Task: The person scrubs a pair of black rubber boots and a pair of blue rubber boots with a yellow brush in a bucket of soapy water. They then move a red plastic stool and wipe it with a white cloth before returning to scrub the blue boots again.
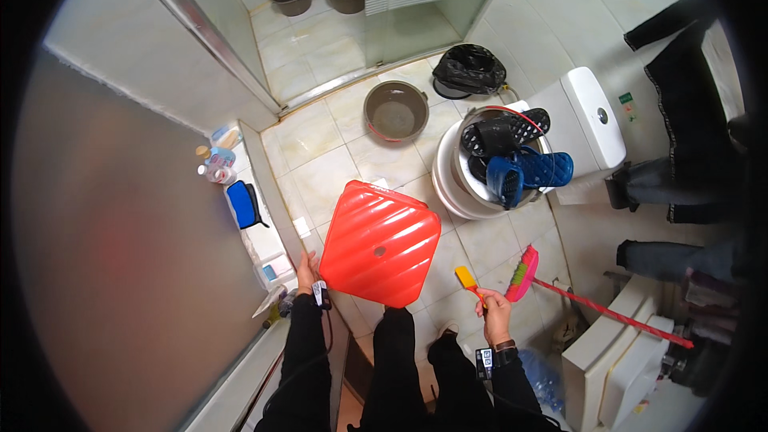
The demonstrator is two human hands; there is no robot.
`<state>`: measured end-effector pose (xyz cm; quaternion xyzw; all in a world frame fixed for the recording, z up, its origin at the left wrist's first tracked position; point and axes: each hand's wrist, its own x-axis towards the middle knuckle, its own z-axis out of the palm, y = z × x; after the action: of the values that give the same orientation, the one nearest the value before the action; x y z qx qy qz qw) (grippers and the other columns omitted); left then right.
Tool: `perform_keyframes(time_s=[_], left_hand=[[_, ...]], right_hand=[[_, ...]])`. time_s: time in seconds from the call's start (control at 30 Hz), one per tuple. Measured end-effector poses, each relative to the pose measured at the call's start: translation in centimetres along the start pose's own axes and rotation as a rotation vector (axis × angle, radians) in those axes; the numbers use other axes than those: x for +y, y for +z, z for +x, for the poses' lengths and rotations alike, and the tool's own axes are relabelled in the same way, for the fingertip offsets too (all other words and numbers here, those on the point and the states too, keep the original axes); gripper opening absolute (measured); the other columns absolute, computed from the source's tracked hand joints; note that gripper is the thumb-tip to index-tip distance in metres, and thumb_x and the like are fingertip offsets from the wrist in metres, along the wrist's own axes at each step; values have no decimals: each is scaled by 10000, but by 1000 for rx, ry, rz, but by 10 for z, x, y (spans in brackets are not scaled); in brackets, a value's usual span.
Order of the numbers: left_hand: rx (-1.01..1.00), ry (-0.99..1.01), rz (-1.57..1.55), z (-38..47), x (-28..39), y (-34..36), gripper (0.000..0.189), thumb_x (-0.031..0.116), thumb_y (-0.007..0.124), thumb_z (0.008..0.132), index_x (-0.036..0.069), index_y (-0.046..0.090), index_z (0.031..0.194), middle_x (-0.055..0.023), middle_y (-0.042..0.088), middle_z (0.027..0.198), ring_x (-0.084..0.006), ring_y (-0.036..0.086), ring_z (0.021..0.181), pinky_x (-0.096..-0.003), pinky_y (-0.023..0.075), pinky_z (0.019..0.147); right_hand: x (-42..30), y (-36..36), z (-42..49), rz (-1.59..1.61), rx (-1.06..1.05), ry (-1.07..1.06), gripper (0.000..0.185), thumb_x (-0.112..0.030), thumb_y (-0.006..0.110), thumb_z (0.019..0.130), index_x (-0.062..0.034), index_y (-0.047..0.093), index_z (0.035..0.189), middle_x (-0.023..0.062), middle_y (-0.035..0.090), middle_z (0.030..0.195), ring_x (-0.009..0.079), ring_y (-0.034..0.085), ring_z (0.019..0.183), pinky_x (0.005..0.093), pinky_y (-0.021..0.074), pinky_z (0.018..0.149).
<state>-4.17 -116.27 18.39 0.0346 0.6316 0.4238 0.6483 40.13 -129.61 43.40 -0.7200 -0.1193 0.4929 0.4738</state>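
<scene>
A square red plastic stool (380,240) with a ribbed seat and a round centre hole is in front of my legs. My left hand (308,273) grips its left edge, and part of the fingers is hidden by the stool. In my right hand (495,313) is a small flat-headed yellow tool (465,276), perhaps a brush or scraper, held by its orange-red handle with the head pointing away from me. Just right of that hand, a pink broom (523,274) with green bristles leans with its red stick toward the washbasin cabinet.
A grey-brown basin (396,113) stands on the tiles (312,180). Beyond my right hand, a bucket of black and blue slippers (504,177) rests on the toilet (594,117). Bottles (217,174) and a blue cloth pad (242,204) line the left ledge. A black-bagged bin (471,69) is farther back.
</scene>
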Motion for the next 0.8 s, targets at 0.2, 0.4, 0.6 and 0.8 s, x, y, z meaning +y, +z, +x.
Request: perform_keyframes(time_s=[0.2,0.4,0.6,0.8], left_hand=[[146,-504,-328,-78,-131,-33,854,758,218,900,25,588,1132,-123,635,1117,-322,531,1122,-622,302,995],[-54,-280,-789,-98,-174,46,849,771,283,889,34,556,1209,-84,571,797,-277,540,852,-522,377,935],[-171,-242,-880,-118,-185,29,797,751,337,896,14,564,1096,-38,450,656,-219,435,631,-505,433,821],[-158,-101,-1113,-141,-231,28,744,687,433,906,-9,552,1142,-83,540,793,-240,518,752,-591,354,1016]], right_hand=[[2,7,0,-31,-37,18,256,-8,447,910,30,682,1006,72,594,631,99,484,524,223,389,511],[5,-10,4,-121,-116,20,251,-15,458,907,34,680,1014,77,597,630,107,483,523,233,404,525],[5,-42,9,-269,-189,51,250,-15,458,908,34,681,1009,73,602,636,104,492,533,228,403,525],[13,-77,17,-267,-266,60,254,-22,455,915,19,686,1012,64,603,640,98,490,534,223,396,522]])
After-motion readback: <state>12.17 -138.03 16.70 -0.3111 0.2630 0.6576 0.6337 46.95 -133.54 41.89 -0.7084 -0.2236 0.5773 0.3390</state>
